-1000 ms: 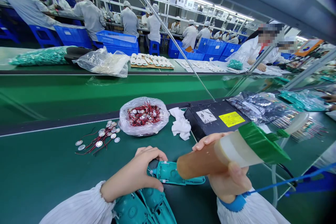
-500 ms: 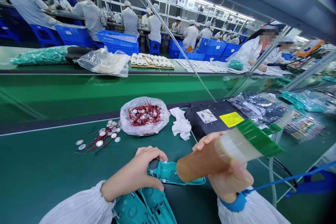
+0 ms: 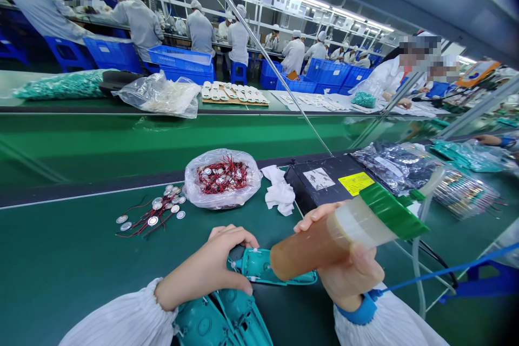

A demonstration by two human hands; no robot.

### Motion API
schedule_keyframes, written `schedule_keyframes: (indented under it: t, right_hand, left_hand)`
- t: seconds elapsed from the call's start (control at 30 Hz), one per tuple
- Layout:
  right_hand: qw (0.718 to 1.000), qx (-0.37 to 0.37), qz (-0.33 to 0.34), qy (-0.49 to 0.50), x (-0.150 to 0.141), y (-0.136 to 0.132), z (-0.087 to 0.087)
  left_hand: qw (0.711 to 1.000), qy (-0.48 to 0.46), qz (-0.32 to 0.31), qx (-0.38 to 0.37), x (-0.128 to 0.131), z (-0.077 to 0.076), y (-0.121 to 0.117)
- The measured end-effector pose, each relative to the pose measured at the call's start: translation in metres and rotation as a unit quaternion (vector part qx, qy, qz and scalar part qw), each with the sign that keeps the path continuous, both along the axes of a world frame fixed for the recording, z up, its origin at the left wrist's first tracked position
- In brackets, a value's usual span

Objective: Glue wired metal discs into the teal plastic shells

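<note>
My left hand grips the left end of a teal plastic housing half between thumb and fingers. The shell lies open side up on the bench, with small white spots on its posts. In my right hand is a glue dispensing syringe, a thick barrel of brown fluid with a green cap and a hose. It tilts down to the left over the shell; its tip is hidden from me. More teal housing halves lie below my left wrist. A blue band circles my right wrist.
A clear bag holds discs with red and black wires; several loose wired discs lie left of it. White tissue sits beside a black box. Bagged parts are at right. A slanted rod crosses the view.
The syringe and my right hand have shifted slightly left. My left hand and the shell stay put. Another person's hand has appeared at the far right edge.
</note>
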State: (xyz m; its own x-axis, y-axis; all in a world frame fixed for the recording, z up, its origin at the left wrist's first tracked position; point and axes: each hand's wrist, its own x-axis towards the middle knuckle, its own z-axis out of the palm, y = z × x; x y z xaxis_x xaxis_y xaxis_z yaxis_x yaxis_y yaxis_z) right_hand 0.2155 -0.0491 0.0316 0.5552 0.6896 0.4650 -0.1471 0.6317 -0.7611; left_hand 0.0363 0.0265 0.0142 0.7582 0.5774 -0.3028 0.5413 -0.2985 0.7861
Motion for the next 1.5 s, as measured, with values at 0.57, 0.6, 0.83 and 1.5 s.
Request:
schedule_keyframes:
  t: [0.57,0.6,0.83,1.5]
  right_hand:
    - [0.999,0.031,-0.024,-0.023,0.002,0.000,-0.002]
    - [0.999,0.032,-0.020,-0.029,0.002,-0.001,-0.001]
    - [0.997,0.032,-0.003,-0.070,0.002,-0.001,0.003]
    - [0.991,0.017,-0.021,-0.129,-0.004,0.002,0.005]
  left_hand:
    - [1.000,0.002,-0.006,0.013,0.000,0.000,0.001]
    - [1.000,0.004,-0.006,0.012,0.000,0.001,0.001]
    - [1.000,-0.003,-0.005,0.010,0.001,0.001,0.001]
    - [1.000,-0.016,-0.019,0.010,-0.001,-0.006,0.002]
